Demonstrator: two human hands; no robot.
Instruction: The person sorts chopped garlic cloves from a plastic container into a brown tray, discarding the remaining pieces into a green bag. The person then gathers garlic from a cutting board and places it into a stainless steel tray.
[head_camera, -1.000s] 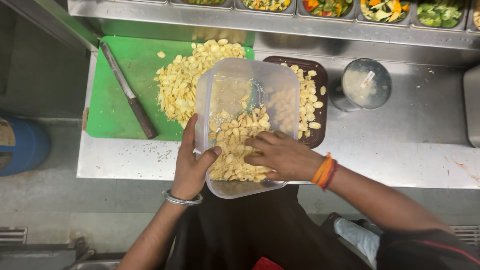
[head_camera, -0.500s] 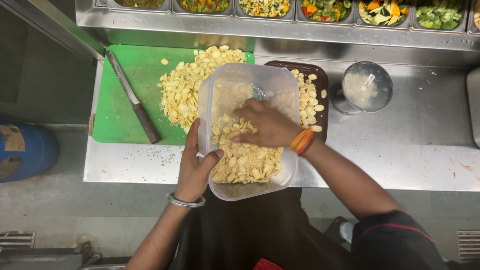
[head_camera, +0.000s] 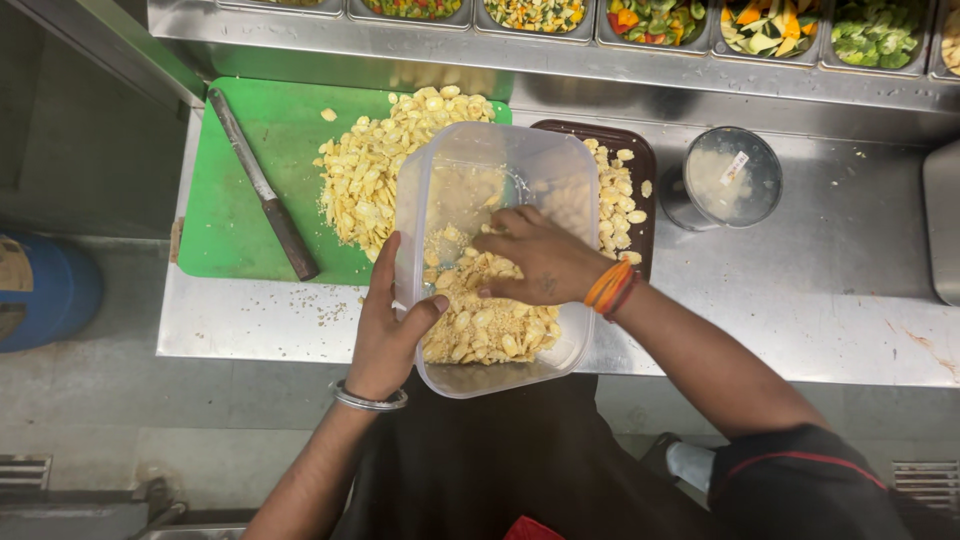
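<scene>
Left hand (head_camera: 388, 325) clamped the clear plastic tub's (head_camera: 420, 200) rim at 9 o'clock; right hand (head_camera: 540, 262), fingers spread, pressed peeled garlic cloves (head_camera: 490, 325) inside.

Steel counter (head_camera: 800, 290) with green cutting board (head_camera: 235, 180); dark tray (head_camera: 640, 160); 1 lidded round tub (head_camera: 722, 180)

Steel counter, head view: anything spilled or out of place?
Yes. Pale crumbs lie scattered on the steel counter off the green cutting board, and a reddish smear marks the counter's right edge. The clear plastic tub overhangs the counter's front edge, left hand on its rim, right hand inside.
</scene>
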